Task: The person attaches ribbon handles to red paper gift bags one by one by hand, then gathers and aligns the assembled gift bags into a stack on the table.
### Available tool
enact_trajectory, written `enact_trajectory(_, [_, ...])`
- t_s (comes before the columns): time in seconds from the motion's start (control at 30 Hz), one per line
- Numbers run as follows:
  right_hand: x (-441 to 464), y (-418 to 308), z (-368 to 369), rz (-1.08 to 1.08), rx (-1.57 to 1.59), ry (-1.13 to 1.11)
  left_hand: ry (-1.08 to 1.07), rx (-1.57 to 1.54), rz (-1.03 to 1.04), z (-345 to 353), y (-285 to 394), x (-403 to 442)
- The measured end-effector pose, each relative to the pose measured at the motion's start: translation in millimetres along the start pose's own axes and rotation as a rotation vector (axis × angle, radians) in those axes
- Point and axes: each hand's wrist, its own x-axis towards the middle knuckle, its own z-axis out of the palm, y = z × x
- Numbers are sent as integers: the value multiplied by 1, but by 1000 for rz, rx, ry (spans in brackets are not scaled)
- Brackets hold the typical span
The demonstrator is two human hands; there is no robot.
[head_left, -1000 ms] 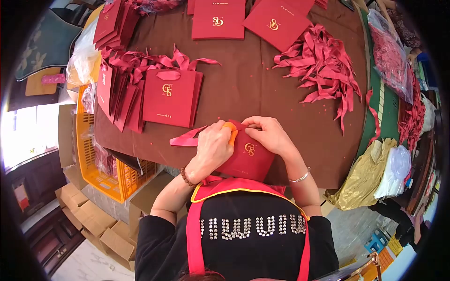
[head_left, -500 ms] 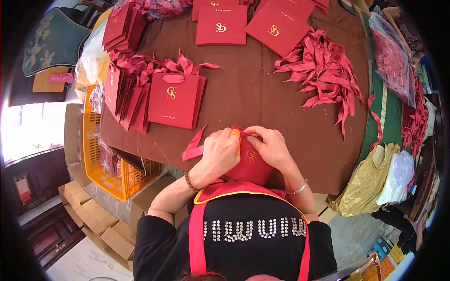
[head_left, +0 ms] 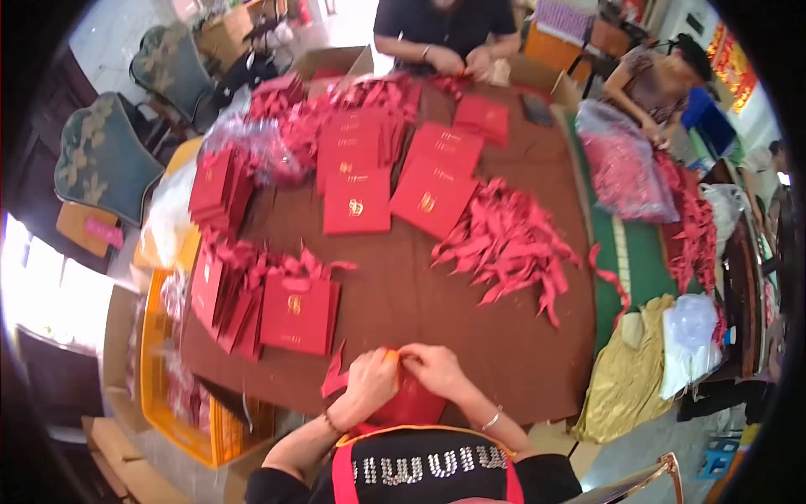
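Observation:
A red paper gift bag [head_left: 417, 405] is at the near table edge, against my apron. My left hand [head_left: 372, 382] is closed on its upper edge, with something orange-yellow around a finger. A loose end of red ribbon [head_left: 334, 375] sticks out to the left of this hand. At the bag's top, the fingers of my right hand [head_left: 437, 370] are pinched together close to my left fingertips. Whether ribbon is also between the fingertips is hidden. Left of my hands stands a finished-looking red bag [head_left: 300, 315] with a gold logo and ribbon handles.
On the brown-covered table [head_left: 403, 294] lie a heap of red ribbons [head_left: 512, 244] and flat red bags [head_left: 357, 202]. A yellow crate [head_left: 180, 428] stands at the left. A co-worker [head_left: 445, 34] sits across, another person [head_left: 659, 84] at the green table [head_left: 609, 294].
The view has tilted up, so the co-workers and the table's far side now show. Both hands stay together at the bag's top, with little visible change in their grip.

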Motion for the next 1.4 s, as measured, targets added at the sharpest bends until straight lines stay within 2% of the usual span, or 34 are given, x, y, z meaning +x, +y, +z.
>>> enact_trajectory(0.17, [-4,-8,-10,-23,8,-132,-22,-61,116,-30,-13,9])
enact_trajectory(0.23, [-7,-7,-7,-33,42,-168,-126,-85,41,-33,-17,8])
enact_trajectory(0.3, [-8,-6,-5,-45,7,-175,-127,-99,61,-33,-21,9])
enact_trajectory(0.37, [-10,-6,-5,-38,54,-164,-307,-261,29,-40,-25,14])
enact_trajectory(0.4, [-12,-5,-6,-21,89,-176,-309,-251,46,-36,-36,15])
enact_trajectory(0.47, [-10,-5,-9,-24,111,-172,-454,-569,-106,-22,-64,20])
enact_trajectory(0.5, [-11,-6,-7,-55,98,-167,-448,-561,-93,-25,-65,27])
enact_trajectory(0.57, [-17,-9,-2,-78,92,-169,-533,-459,110,-31,-63,35])
enact_trajectory(0.6, [-18,-12,1,-143,33,-138,-566,-623,209,-33,-64,43])
enact_trajectory(0.63, [-20,-13,4,-208,-27,-108,-568,-624,207,-38,-62,49])
enact_trajectory(0.7, [-22,-14,10,-260,-101,-55,-830,-509,215,-47,-56,57])
enact_trajectory(0.83, [-29,-21,13,-442,-289,65,-1101,-512,242,-51,-57,72])
enact_trajectory(0.87, [-29,-21,14,-442,-290,57,-1098,-519,238,-49,-59,73])
enact_trajectory(0.93, [-28,-21,16,-514,-284,124,-1222,-548,355,-41,-65,77])
enact_trajectory(1.03, [-28,-21,16,-505,-260,103,-1336,-635,304,-28,-72,77])
enact_trajectory(1.17, [-27,-23,10,-485,-253,89,-1379,-597,263,-30,-69,80])
enact_trajectory(1.23, [-28,-23,9,-450,-231,60,-1343,-682,164,-34,-69,75])
enact_trajectory(1.3, [-26,-18,11,-462,-194,80,-1348,-738,204,-24,-76,68])
enact_trajectory(1.37, [-27,-17,10,-468,-159,100,-1288,-788,125,-18,-77,62])
enact_trajectory(1.4, [-27,-18,9,-380,-136,43,-1236,-861,93,-18,-75,58])
